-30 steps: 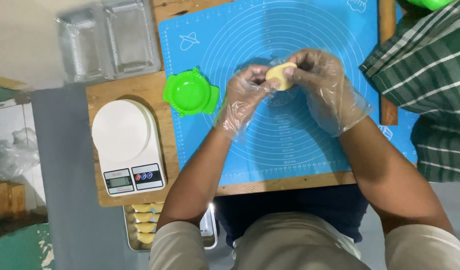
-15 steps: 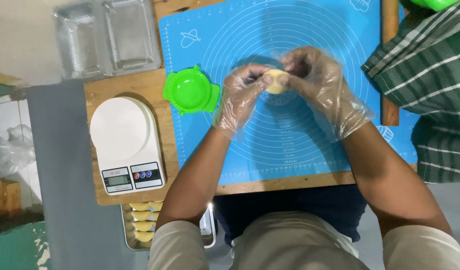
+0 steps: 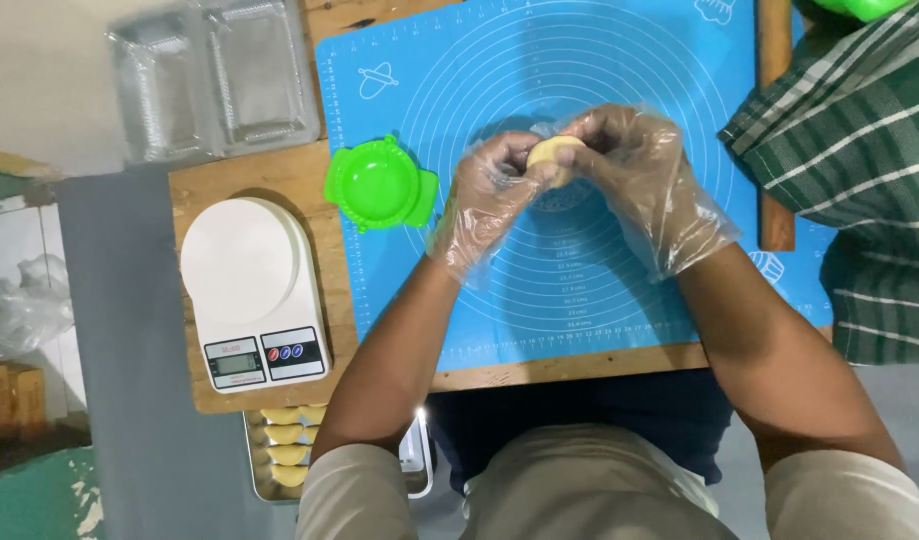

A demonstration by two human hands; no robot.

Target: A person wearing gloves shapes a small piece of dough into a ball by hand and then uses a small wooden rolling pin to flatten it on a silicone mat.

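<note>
Both my hands wear loose clear plastic gloves and meet over the blue silicone baking mat (image 3: 619, 290). Between their fingertips sits a small pale yellow piece of dough (image 3: 552, 153), held just above the mat's ring markings. My left hand (image 3: 487, 200) pinches it from the left. From the right, my right hand (image 3: 647, 170) curls over it, hiding part of the dough. A bright green round dumpling press (image 3: 381, 184) lies shut on the mat's left edge, a little left of my left hand.
A white kitchen scale (image 3: 247, 285) stands on the wooden board (image 3: 569, 368) at the left. Clear plastic trays (image 3: 214, 75) lie behind it. A metal tray of yellow folded pastries (image 3: 284, 445) sits below the board. Another person's green checked sleeve (image 3: 859, 170) and a wooden rolling pin (image 3: 776, 120) are at the right.
The hands have stayed in place over the mat, with the fingers working and turning the dough slightly between them. Nothing else has moved.
</note>
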